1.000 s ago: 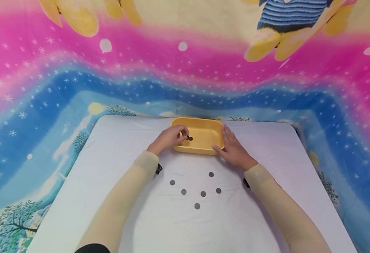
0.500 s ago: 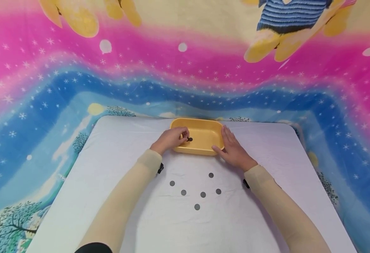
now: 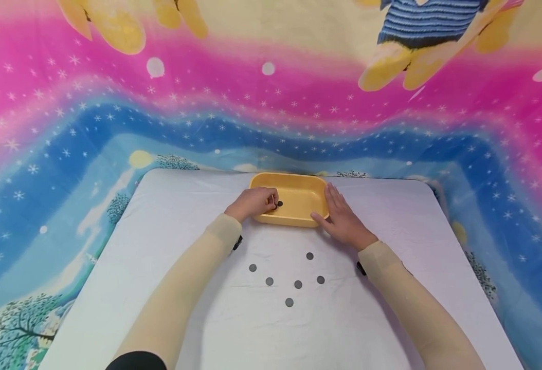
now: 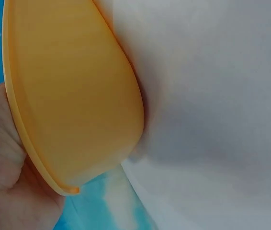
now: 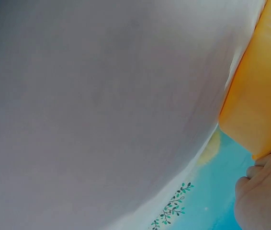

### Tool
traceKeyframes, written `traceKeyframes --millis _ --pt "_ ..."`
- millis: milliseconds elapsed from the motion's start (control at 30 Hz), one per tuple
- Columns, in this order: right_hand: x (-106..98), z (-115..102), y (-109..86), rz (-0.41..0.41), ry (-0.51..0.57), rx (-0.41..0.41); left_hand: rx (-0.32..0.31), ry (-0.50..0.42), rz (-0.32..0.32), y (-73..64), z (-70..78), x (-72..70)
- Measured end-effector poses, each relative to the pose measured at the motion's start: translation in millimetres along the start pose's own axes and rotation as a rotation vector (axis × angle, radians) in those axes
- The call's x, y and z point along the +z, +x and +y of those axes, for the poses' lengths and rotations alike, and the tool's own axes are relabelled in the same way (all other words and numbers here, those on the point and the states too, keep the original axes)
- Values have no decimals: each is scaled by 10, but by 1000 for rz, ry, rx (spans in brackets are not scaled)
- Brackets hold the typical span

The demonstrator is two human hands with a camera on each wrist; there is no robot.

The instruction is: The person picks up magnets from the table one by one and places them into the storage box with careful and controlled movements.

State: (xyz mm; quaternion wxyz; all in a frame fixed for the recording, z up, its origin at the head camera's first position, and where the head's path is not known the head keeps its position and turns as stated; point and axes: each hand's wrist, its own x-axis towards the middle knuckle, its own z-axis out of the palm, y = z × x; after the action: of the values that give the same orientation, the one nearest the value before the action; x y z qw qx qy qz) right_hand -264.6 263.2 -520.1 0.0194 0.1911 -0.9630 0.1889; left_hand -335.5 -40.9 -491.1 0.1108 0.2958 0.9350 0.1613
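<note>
A yellow rectangular tub stands at the far edge of the table. My left hand reaches over its left end, thumb and fingertips pinching a small dark disc low inside it. Right beside those fingertips, another dark disc lies on the tub's floor. At the other end my right hand rests against the tub, fingers straight along the outside and thumb at the front rim. The left wrist view shows the tub's outer wall with part of the left hand at its rim; the fingertips are hidden there.
Several flat grey discs, among them a front one and a back one, lie spread on the white-covered table between the forearms. A patterned cloth hangs right behind the table's far edge.
My left hand has shifted slightly right and down within the tub, the pinched disc moving lower with it. The right hand and the discs on the table stay where they were.
</note>
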Motion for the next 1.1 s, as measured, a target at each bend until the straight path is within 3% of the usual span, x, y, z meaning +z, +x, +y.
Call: traceKeyframes --millis 600,867,1100 --pt "16 16 -6 1 4 6 -82 143 -35 47 63 54" --pt "7 15 3 -3 5 12 -99 161 -33 68 74 59" --pt "6 13 0 -10 18 5 -93 125 -21 26 109 19"
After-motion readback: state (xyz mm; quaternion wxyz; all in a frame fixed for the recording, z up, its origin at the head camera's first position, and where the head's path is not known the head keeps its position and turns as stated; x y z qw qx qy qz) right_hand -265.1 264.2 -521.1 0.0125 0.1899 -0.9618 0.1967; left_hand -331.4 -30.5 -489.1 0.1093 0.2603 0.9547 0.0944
